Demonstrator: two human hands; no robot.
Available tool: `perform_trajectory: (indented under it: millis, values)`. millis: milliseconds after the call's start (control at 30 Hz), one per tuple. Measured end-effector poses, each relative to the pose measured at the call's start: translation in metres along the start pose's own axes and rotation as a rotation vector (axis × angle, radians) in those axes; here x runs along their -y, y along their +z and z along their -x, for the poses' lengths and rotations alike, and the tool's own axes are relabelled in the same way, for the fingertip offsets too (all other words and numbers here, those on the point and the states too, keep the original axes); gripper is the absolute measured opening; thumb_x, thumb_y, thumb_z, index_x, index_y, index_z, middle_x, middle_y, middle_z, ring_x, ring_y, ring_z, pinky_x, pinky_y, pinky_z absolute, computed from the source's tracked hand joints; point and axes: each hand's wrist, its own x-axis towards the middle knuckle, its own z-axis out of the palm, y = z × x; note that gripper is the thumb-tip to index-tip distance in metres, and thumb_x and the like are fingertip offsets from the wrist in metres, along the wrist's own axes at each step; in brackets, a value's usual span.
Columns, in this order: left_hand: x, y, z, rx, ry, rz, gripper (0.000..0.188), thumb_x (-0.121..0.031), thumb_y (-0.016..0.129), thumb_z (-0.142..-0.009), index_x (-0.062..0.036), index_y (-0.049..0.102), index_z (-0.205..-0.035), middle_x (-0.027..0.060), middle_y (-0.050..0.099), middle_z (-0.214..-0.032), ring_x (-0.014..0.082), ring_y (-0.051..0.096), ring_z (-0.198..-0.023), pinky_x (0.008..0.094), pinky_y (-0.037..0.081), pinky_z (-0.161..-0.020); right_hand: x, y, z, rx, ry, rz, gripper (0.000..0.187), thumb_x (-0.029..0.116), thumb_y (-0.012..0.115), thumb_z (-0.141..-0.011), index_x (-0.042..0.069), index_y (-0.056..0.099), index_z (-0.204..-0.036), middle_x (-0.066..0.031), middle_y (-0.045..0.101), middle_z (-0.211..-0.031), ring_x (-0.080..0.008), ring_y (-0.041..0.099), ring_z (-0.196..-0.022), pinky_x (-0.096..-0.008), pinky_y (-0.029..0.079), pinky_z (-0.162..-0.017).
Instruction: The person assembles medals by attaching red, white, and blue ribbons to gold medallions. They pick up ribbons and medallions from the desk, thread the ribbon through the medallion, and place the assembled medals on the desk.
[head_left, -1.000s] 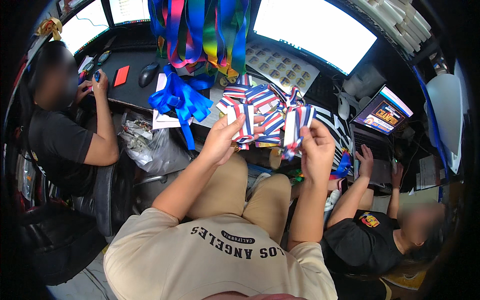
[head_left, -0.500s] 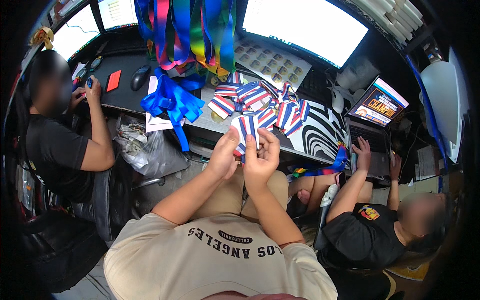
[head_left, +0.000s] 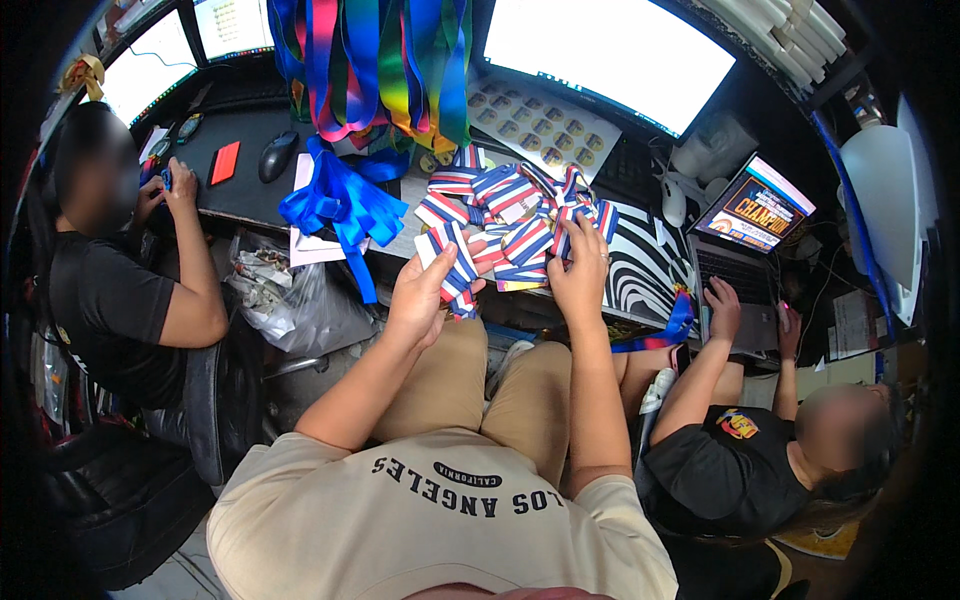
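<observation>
My left hand [head_left: 418,298] is closed on a folded ribbon [head_left: 456,272] striped in red, white and blue, gripped between thumb and fingers above my lap. To its right, my right hand [head_left: 578,282] reaches over a pile of similar striped ribbons [head_left: 510,190] at the desk's front edge. Its fingers are apart, with the fingertips down at the pile's right side. Whether they touch one ribbon or several I cannot tell. A bundle of plain blue ribbons [head_left: 345,205] lies left of the pile.
Multicoloured ribbons [head_left: 370,70] hang at the back, beside a sheet of round stickers [head_left: 545,125] below a monitor [head_left: 610,60]. Co-workers sit on both sides: the left one near a mouse [head_left: 278,157], the right one at a laptop [head_left: 740,280]. A plastic bag [head_left: 310,315] stands under the desk.
Both hands were together at the striped ribbon. They have parted: my left hand has moved left with it, while the right has let go and moved right and forward to the pile.
</observation>
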Motion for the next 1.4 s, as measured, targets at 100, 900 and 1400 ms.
perform_trajectory:
  millis: [100, 900, 1400]
  values:
    - [0.0, -0.003, -0.001, 0.006, -0.012, 0.016, 0.045, -0.024, 0.053, -0.098, 0.0007, 0.043, -0.134, 0.0198, 0.059, -0.123, 0.0286, 0.065, -0.104, 0.0336, 0.059, -0.078, -0.022, 0.005, -0.004, 0.089, -0.036, 0.051, 0.059, 0.005, 0.064, -0.07, 0.007, 0.055, -0.128, -0.0177, 0.05, -0.136, -0.0397, 0.044, -0.126, -0.0464, 0.036, -0.106]
    - [-0.003, 0.017, 0.0, 0.223, -0.133, -0.082, 0.034, -0.019, 0.053, -0.098, 0.0001, 0.052, -0.125, 0.0128, 0.063, -0.115, 0.0207, 0.065, -0.101, 0.0327, 0.055, -0.085, 0.088, -0.122, -0.006, 0.406, -0.128, -0.578, 0.018, 0.004, 0.065, -0.079, 0.001, 0.067, -0.097, -0.0109, 0.066, -0.084, -0.0247, 0.063, -0.074, -0.0316, 0.048, -0.067]
    - [0.025, 0.01, 0.012, 0.397, -0.284, 0.136, 0.041, -0.032, 0.044, -0.101, -0.0036, 0.043, -0.13, 0.0165, 0.06, -0.116, 0.0252, 0.067, -0.095, 0.0412, 0.058, -0.082, 0.084, -0.049, -0.015, 0.39, -0.207, -0.439, 0.029, 0.006, 0.072, -0.072, 0.005, 0.067, -0.101, -0.013, 0.06, -0.081, -0.0315, 0.058, -0.077, -0.0392, 0.046, -0.069]
